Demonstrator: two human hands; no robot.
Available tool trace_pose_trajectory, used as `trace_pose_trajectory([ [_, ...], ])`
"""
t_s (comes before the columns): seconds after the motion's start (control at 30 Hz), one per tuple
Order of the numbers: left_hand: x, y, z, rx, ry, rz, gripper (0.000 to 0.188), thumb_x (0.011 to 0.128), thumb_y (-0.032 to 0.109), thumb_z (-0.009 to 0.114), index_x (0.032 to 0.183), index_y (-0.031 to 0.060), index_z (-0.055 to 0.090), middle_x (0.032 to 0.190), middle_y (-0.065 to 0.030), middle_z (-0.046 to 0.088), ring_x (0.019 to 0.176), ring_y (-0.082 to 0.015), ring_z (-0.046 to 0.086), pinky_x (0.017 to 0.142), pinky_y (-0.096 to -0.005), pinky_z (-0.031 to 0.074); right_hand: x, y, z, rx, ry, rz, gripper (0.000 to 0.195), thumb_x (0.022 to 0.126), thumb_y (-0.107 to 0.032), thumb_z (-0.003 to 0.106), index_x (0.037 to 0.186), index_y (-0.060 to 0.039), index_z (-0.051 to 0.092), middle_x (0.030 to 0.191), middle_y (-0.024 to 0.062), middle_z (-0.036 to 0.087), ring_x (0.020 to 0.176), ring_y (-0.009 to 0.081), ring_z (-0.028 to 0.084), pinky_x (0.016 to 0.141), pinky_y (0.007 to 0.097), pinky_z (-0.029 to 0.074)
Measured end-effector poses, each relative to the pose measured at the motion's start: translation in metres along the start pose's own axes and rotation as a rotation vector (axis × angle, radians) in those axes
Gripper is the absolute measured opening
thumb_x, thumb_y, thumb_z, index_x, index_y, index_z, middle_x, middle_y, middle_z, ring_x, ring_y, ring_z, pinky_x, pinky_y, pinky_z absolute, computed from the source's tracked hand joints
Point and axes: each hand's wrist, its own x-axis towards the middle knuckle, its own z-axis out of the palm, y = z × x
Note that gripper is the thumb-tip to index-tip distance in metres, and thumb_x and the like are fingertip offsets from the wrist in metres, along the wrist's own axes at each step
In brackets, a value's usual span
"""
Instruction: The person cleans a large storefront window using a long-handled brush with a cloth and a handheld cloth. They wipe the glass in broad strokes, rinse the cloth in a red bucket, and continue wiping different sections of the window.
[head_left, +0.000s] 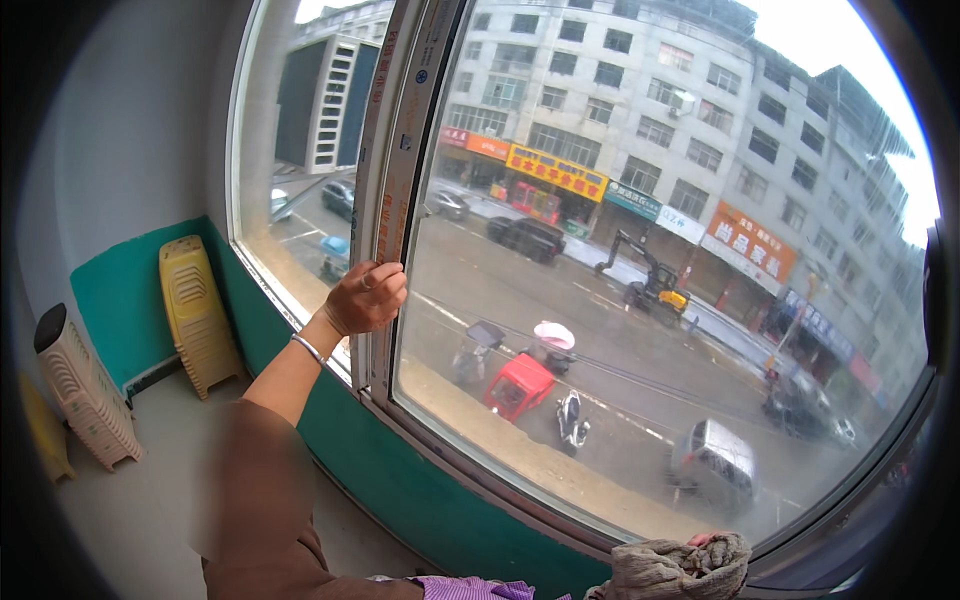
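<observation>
My left hand (367, 298), with a ring and a silver bangle, has its fingers curled against the upright metal stile (390, 187) of a sliding window. Right of that stile, the large glass pane (480, 292) looks hazy and streaked. Low at the right, a crumpled grey-brown cloth (675, 566) lies against the bottom of the window frame (510, 495). Only a bit of my right hand (701, 538) shows at the cloth's top edge; the cloth hides the rest.
Stacked yellow plastic stools (196, 315) and stacked pale pink stools (88, 390) stand on the floor at left. A green-painted wall (420, 472) runs below the window. Outside are a ledge (480, 427), an air-conditioner unit (326, 105), and a street with parked vehicles and an excavator (652, 281).
</observation>
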Motion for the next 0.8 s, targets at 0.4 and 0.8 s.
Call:
trace_pose_trajectory([
  [0.4,0.002,-0.008,-0.009,-0.021,0.014,-0.018,0.021,0.07,0.012,0.063,0.09,0.0081,0.059,0.108,-0.0057,0.056,0.113,-0.0237,0.052,0.085,-0.0403,0.048,-0.003,-0.012,0.022,0.061,-0.114,-0.113,0.01,0.08,-0.012,0.06,0.084,-0.0063,0.054,0.073,0.0073,0.054,0.07,0.0202,0.056,0.065,0.0336,0.047],
  [0.8,0.0,0.122,-0.015,-0.511,0.225,-0.243,0.023,0.077,0.002,0.055,0.098,0.0051,0.063,0.112,-0.0128,0.06,0.106,-0.0326,0.057,0.09,-0.0453,0.047,-0.006,-0.048,0.024,0.274,0.138,0.507,0.02,0.08,-0.02,0.06,0.087,-0.0015,0.058,0.075,0.0097,0.062,0.07,0.0179,0.058,0.066,0.0293,0.047],
])
